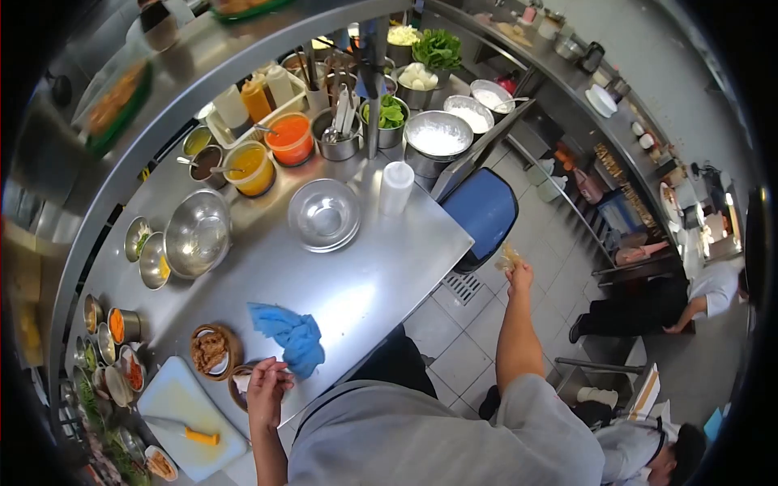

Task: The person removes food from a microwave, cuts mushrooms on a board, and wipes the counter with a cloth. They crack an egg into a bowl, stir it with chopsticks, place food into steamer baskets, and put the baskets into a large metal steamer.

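Note:
My right hand point(519, 279) reaches out over the floor beside the blue-lidded bin point(484, 215). Its fingers are closed on a crumpled, yellowish, see-through scrap point(508, 259). On the near side of the steel table, my left hand point(266, 387) is held over a small bamboo steamer point(237, 390) and partly covers it. The left fingers are curled together; what is in them, if anything, does not show. Just right of that hand lies a bunched blue cloth point(293, 334). Another bamboo steamer point(231, 348) with brown food in it stands to the left.
A knife with a yellow handle point(201, 436) rests on a white cutting board point(177, 405). Steel bowls point(324, 212), a squeeze bottle point(396, 188) and sauce tubs point(289, 138) stand farther back. At right, a co-worker point(648, 312) is near the shelves; another person point(648, 449) is lower right.

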